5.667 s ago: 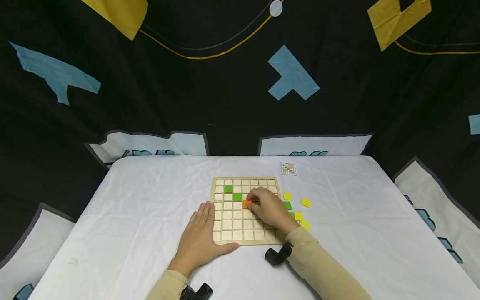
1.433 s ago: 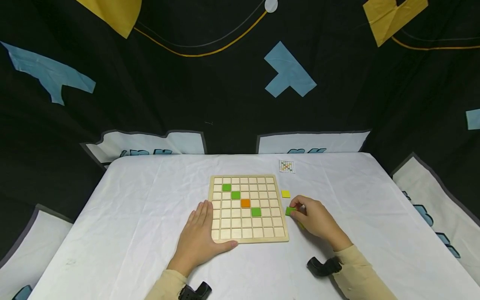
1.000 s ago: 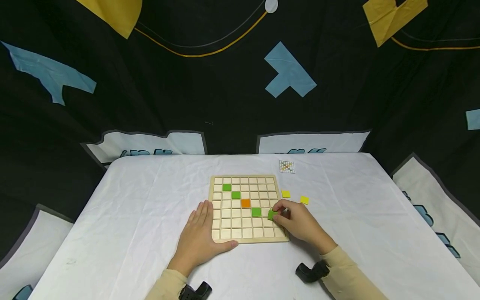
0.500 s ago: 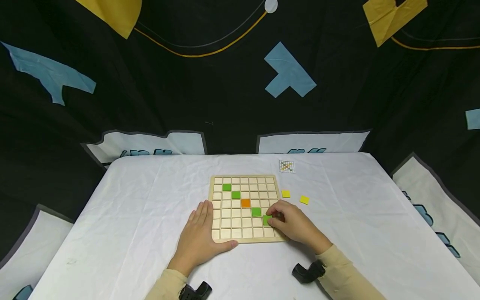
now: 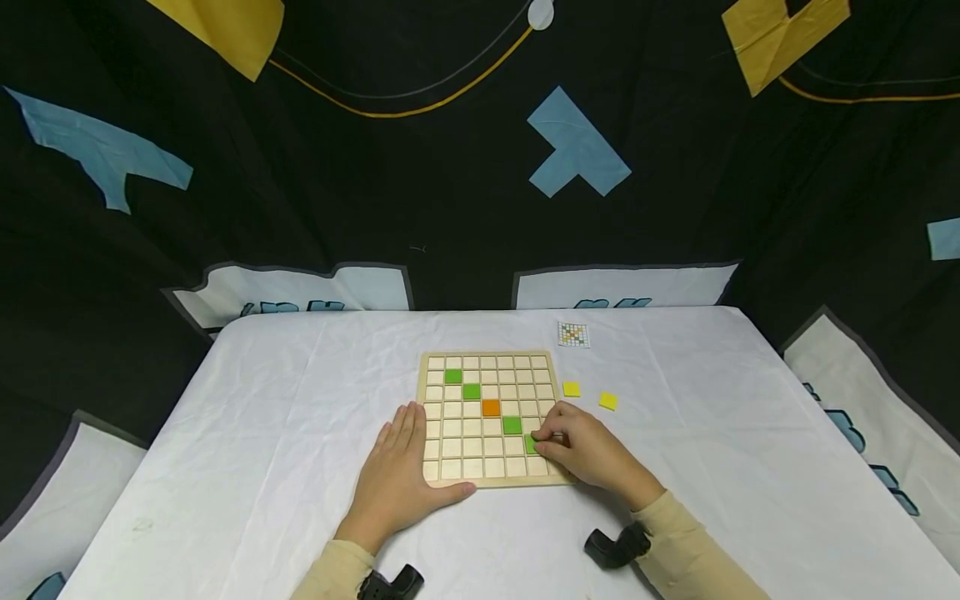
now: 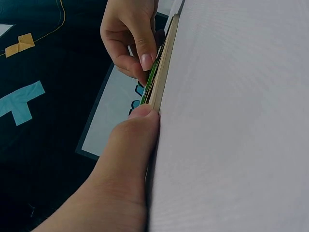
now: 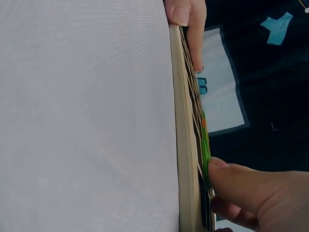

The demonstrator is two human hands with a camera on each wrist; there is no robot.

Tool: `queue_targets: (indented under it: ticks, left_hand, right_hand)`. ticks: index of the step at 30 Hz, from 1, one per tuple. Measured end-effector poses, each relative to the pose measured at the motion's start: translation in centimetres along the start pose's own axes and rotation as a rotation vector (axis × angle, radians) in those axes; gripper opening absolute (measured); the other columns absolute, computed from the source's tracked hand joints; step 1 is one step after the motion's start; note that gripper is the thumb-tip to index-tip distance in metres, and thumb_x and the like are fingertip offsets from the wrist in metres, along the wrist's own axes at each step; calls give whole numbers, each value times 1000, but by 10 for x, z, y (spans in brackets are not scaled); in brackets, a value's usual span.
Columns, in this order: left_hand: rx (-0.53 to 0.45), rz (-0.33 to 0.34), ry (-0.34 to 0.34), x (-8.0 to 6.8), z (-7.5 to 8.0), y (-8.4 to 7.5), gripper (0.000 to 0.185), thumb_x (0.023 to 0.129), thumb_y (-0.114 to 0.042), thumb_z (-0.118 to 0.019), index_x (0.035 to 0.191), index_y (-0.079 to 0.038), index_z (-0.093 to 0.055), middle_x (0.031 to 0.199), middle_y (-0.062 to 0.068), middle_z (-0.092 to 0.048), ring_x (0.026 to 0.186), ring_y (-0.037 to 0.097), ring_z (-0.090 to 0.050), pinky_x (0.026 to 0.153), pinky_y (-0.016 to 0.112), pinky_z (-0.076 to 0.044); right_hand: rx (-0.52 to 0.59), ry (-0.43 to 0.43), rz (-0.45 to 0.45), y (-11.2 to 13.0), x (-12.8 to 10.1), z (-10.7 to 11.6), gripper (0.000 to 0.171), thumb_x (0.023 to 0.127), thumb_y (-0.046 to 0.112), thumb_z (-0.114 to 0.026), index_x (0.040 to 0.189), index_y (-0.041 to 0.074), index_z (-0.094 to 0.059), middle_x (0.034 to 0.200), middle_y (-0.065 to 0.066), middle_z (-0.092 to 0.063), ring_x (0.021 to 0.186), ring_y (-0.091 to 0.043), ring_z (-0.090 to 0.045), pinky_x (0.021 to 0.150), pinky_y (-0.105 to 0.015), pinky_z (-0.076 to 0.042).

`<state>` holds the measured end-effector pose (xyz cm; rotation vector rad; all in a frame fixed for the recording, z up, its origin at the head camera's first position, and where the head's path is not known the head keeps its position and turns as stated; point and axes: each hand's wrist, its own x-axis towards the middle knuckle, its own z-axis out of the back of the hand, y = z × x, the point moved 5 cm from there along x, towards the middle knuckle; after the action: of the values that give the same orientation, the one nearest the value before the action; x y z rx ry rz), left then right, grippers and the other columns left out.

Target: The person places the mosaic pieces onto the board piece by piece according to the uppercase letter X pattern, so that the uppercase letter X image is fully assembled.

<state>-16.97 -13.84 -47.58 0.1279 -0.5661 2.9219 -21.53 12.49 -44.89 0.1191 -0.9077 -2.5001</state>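
Observation:
A square wooden grid board (image 5: 482, 482) lies on the white-covered table. Along its left edge my left hand (image 5: 401, 467) rests with straight fingers, its thumb at the near edge. My right hand (image 5: 588, 446) pinches a green tile (image 5: 530, 444) between thumb and fingers, at a cell near the board's lower right. That tile continues a diagonal of a green tile (image 5: 453, 377), another green tile (image 5: 472, 392), an orange tile (image 5: 491, 407) and a third green tile (image 5: 512, 426). In the right wrist view, the thumb (image 7: 219, 163) touches the green tile's edge.
Right of the board lie a yellow tile (image 5: 572, 389) and another yellow tile (image 5: 608, 402). A small printed grid card (image 5: 573, 335) lies beyond the board's far right corner. My right hand and forearm cover part of the table there. A black patterned curtain (image 5: 465, 192) hangs behind.
The right hand left the orange tile on the board; a green tile now follows it diagonally. It then took another green tile from the right and brought it left onto the board. Left hand stays.

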Motion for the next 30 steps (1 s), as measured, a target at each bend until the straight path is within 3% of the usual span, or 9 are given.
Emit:
queue_targets:
  ticks: [11,15,20,25,30]
  left_hand:
    - [-6,-2,-5,-1,0,0,139,65,-92,-56,156,4,-15,165,18,-16,155,31,-15,126,48,-17]
    - [-9,-2,-9,0,0,0,139,65,-92,-56,156,4,-16,165,18,-17,155,31,-15,126,48,-17]
    - [-11,2,-4,-1,0,-1,139,64,-93,-54,156,4,-15,165,18,-16,155,31,-15,126,48,-17]
    - [-13,-4,-9,-1,0,-1,139,65,-92,-56,156,4,-16,165,18,-17,155,31,-16,126,48,-17]
    - [-6,-7,-17,-1,0,-1,139,65,-93,-56,156,4,-16,164,19,-18,155,31,-16,126,48,-18]
  right_hand:
    - [-17,-60,-13,-6,-3,10,8,91,23,-73,99,22,-75,92,13,-58,73,-5,-51,62,-20,-45]
    - [-90,-150,-93,-18,-2,24,17,92,24,-71,108,18,-72,89,9,-59,65,-9,-47,56,-23,-41]
    - [-231,-226,-245,-46,-1,42,33,93,22,-69,123,11,-66,88,0,-59,69,-15,-47,59,-27,-38]
    - [-302,-201,-375,-72,-5,56,47,93,19,-68,137,5,-57,91,-8,-58,73,-19,-50,61,-31,-40]
    - [-304,-177,-394,-81,-6,62,44,94,21,-66,134,4,-60,98,-11,-62,80,-21,-56,68,-37,-47]
